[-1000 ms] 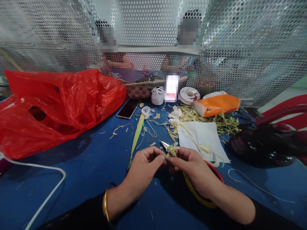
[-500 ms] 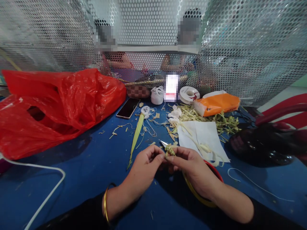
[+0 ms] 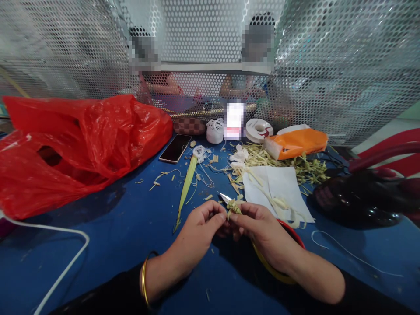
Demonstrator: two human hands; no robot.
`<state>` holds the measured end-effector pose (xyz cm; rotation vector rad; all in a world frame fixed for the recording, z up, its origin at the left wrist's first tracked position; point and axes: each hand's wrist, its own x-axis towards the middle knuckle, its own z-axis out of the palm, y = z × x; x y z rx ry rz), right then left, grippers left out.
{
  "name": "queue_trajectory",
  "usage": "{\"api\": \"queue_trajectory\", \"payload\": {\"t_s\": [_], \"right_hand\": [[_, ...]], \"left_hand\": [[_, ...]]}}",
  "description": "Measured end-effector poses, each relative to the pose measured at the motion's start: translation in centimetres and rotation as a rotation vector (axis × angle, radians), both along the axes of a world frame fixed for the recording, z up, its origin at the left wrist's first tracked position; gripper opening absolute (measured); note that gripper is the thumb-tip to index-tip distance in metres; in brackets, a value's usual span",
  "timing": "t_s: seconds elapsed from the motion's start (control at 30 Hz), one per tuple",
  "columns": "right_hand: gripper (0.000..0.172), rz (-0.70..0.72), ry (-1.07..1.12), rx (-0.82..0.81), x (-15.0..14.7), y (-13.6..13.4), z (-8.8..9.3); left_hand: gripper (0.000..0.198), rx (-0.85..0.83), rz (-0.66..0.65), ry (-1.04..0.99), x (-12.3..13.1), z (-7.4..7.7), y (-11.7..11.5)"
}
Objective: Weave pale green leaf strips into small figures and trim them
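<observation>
Over the blue table (image 3: 121, 245), my right hand (image 3: 256, 223) pinches a small green braided piece (image 3: 234, 207) between thumb and fingers. My left hand (image 3: 205, 223) is closed at the piece's left side, fingertips pressed together; what they grip is too small to make out. A pointed metal blade (image 3: 224, 197) shows just beyond the piece, its rear end hidden. Beneath my right hand is a round container with a red and yellow rim (image 3: 297, 236). A long green folded leaf strip (image 3: 188, 186) lies left of my hands.
A red plastic bag (image 3: 82, 148) covers the left side. Behind my hands lie a phone (image 3: 175, 148), white paper (image 3: 277, 188), plant stems (image 3: 305, 168), an orange packet (image 3: 297, 142) and a ribbon spool (image 3: 259, 130). A black kettle-like object (image 3: 357, 197) stands right. People sit beyond the perforated screen.
My fingers have shifted slightly around the braided piece, which has turned a little and moved slightly right. The objects on the table have stayed in place.
</observation>
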<state>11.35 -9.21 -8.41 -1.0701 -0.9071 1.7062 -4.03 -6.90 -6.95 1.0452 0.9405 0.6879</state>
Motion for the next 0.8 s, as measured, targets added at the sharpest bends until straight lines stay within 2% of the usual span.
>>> {"api": "queue_trajectory", "payload": {"t_s": [0.2,0.3,0.4,0.53,0.8], "right_hand": [[0.022,0.056,0.039,-0.001,0.0,0.0,-0.1],[0.023,0.071,0.056,-0.001,-0.1,0.0,0.1],[0.022,0.022,0.073,0.007,-0.1,0.0,0.4],[0.027,-0.094,-0.011,-0.041,-0.1,0.1,0.8],[0.024,-0.035,-0.096,0.030,-0.2,0.1,1.1]], "left_hand": [[0.013,-0.158,-0.009,-0.143,-0.1,-0.3,-0.1],[0.011,-0.187,-0.016,-0.174,-0.1,-0.3,0.0],[0.012,-0.152,0.026,-0.140,-0.1,-0.1,0.1],[0.012,-0.072,0.104,-0.082,-0.2,0.3,0.2],[0.026,0.004,0.114,-0.024,-0.4,-0.1,0.5]]}}
